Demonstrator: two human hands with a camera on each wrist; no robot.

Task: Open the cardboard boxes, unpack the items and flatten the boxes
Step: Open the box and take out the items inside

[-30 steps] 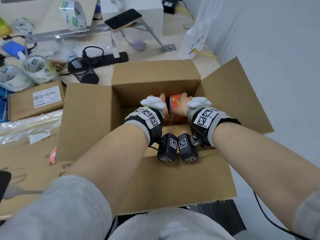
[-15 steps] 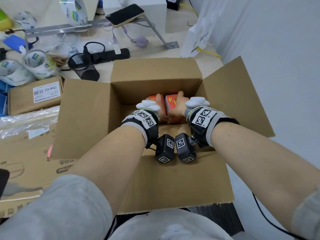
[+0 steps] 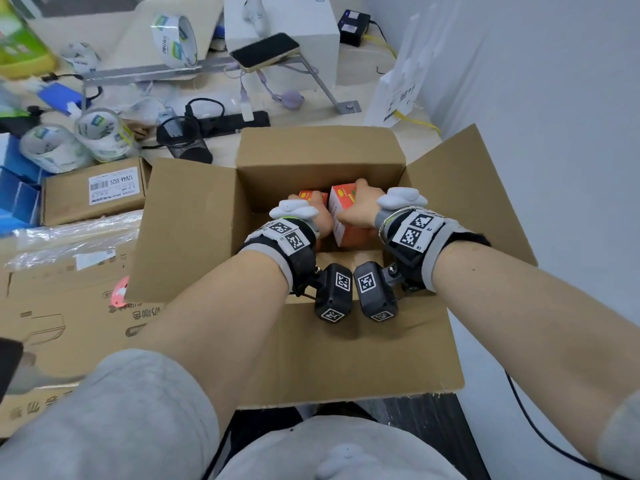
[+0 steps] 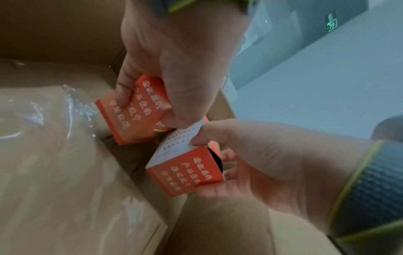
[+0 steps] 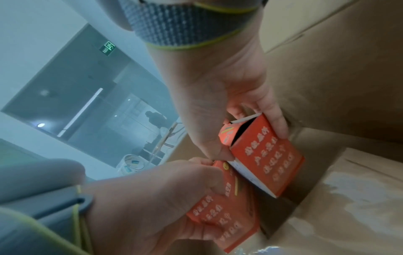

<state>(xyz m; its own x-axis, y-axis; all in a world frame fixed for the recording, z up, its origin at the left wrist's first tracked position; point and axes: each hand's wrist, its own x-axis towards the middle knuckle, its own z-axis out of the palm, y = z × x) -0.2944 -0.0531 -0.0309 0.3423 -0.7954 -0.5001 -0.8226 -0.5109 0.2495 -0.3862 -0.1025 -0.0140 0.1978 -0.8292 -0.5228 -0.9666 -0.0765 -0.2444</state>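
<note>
The left hand [image 3: 320, 220] holds one small orange box [image 3: 313, 197] inside the big cardboard box [image 3: 194, 230]. The right hand [image 3: 360, 211] holds another orange box [image 3: 346, 216] just beside it.

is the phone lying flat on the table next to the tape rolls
No, the phone rests tilted on a metal stand above the table, apart from the tape rolls.

An open cardboard box [image 3: 194, 230] sits on the table [image 3: 349, 88], flaps spread. Inside it, the left hand [image 3: 320, 220] and right hand [image 3: 360, 211] each hold a small carton, left carton [image 3: 313, 197] beside right carton [image 3: 344, 216]. A labelled box [image 3: 93, 192] lies to its left, tape rolls [image 3: 100, 133] behind that.
</note>
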